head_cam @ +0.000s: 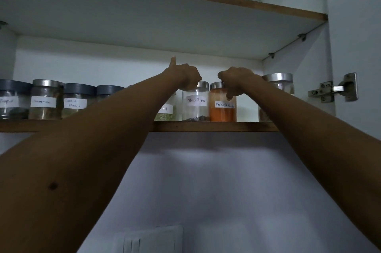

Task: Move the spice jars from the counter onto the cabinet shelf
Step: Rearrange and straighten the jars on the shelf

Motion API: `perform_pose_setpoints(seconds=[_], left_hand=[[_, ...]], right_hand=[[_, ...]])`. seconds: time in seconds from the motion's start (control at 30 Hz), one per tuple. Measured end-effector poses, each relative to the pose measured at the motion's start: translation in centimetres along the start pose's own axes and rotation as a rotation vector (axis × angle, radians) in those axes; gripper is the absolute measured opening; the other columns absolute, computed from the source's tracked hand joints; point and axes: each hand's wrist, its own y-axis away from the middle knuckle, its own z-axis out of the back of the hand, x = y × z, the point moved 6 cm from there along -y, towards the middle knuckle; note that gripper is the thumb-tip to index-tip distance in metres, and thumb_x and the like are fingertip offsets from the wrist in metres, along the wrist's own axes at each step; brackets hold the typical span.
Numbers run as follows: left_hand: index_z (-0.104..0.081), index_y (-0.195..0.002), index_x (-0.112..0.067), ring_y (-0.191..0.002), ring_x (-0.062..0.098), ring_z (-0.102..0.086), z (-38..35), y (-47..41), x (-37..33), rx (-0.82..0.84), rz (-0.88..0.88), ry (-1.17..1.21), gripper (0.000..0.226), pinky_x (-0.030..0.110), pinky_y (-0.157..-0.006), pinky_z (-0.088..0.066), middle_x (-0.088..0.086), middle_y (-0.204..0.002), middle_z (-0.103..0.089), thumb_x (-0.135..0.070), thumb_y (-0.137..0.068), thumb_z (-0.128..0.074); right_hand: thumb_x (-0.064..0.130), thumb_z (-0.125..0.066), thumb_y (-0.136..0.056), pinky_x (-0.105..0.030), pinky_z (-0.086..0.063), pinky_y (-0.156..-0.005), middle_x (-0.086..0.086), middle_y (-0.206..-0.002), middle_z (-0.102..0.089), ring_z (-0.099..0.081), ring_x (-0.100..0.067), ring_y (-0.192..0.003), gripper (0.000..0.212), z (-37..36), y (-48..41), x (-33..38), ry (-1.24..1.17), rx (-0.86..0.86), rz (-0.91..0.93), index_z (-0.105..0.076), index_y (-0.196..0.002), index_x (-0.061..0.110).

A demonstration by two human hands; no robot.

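Pepper jar [195, 106] & chili jar [223, 108], gripped at the top in my L hand [186, 77] & R hand [239, 78], sit near shelf [206, 126] edge, so a jerky release could tip them off.

I am looking up at jars standing in a row on the cabinet shelf [206, 127]. The Black Pepper jar [194, 104] is sitting just left of the Red Chilli Powder jar [222, 106], touching it. Another jar [277, 80] is standing further right, near the door hinge [334, 88].
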Motion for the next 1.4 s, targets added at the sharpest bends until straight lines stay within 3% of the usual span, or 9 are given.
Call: perform_pose_setpoints(seconds=[0.3,0.47,0.67,0.9,1.03,1.23,1.4], left_hand=[[-0.034,-0.142,-0.032,-0.141,0.024,-0.023,-2.2,-1.0,0.6,0.073,0.03,0.107,0.041,0.061,-0.11,0.008,-0.001,-0.151,-0.033,-0.028,-0.102,-0.026],[-0.024,-0.146,-0.035,-0.145,0.026,0.001,-4.5,-2.1,1.4,0.125,0.067,0.145,0.043,0.066,-0.108,0.006,-0.001,-0.156,-0.018,-0.034,-0.102,-0.025],[-0.012,-0.149,-0.034,-0.144,0.026,0.015,-6.6,-2.7,1.7,0.126,0.11,0.155,0.051,0.064,-0.107,0.012,0.002,-0.158,-0.01,-0.017,-0.102,-0.025],[-0.003,-0.149,-0.033,-0.144,0.029,0.012,-8.5,-4.3,2.2,0.161,0.127,0.152,0.056,0.067,-0.109,0.004,0.002,-0.158,-0.003,-0.015,-0.101,-0.027],[0.001,-0.15,-0.023,-0.143,0.038,-0.003,-8.6,-4.1,1.5,0.182,0.096,0.139,0.059,0.053,-0.115,-0.012,0.01,-0.158,-0.004,-0.009,-0.099,-0.025],[0.006,-0.148,-0.035,-0.144,0.03,0.009,-8.8,-3.7,1.4,0.146,0.176,0.091,0.062,0.072,-0.105,-0.004,-0.003,-0.158,0.01,-0.021,-0.099,-0.031],[0.006,-0.148,-0.032,-0.145,0.028,0.009,-8.8,-3.5,0.8,0.096,0.147,0.03,0.068,0.072,-0.105,0.001,0.0,-0.158,0.009,-0.016,-0.097,-0.036]], right_hand=[[0.017,-0.077,-0.071,-0.034,-0.044,-0.073,-0.012,-0.11,-0.057,-0.056,-0.028,-0.098,0.053,-2.0,-2.2,0.6,-0.035,0.001,-0.002,-0.049,-0.115,0.008],[0.016,-0.075,-0.074,-0.033,-0.042,-0.072,-0.013,-0.112,-0.056,-0.055,-0.027,-0.098,0.053,-2.9,-3.3,1.0,-0.023,-0.003,0.004,-0.047,-0.118,0.008],[0.012,-0.073,-0.075,-0.034,-0.042,-0.075,-0.013,-0.115,-0.054,-0.055,-0.027,-0.102,0.053,-4.4,-4.8,1.2,-0.043,-0.003,-0.002,-0.045,-0.119,0.007],[0.009,-0.07,-0.077,-0.033,-0.043,-0.077,-0.014,-0.118,-0.052,-0.053,-0.027,-0.105,0.056,-5.9,-6.4,1.4,-0.048,0.0,0.004,-0.04,-0.124,0.007],[0.011,-0.067,-0.081,-0.036,-0.046,-0.084,-0.016,-0.12,-0.052,-0.053,-0.028,-0.106,0.058,-6.9,-7.0,1.2,-0.089,0.017,0.014,-0.035,-0.128,0.008],[0.017,-0.059,-0.087,-0.039,-0.046,-0.091,-0.02,-0.125,-0.05,-0.053,-0.031,-0.109,0.059,-8.0,-7.4,1.2,-0.195,0.046,0.014,-0.024,-0.133,0.006],[0.016,-0.06,-0.086,-0.04,-0.049,-0.09,-0.018,-0.118,-0.054,-0.056,-0.03,-0.103,0.063,-8.8,-7.5,1.2,-0.245,0.042,0.004,-0.021,-0.134,0.007]])
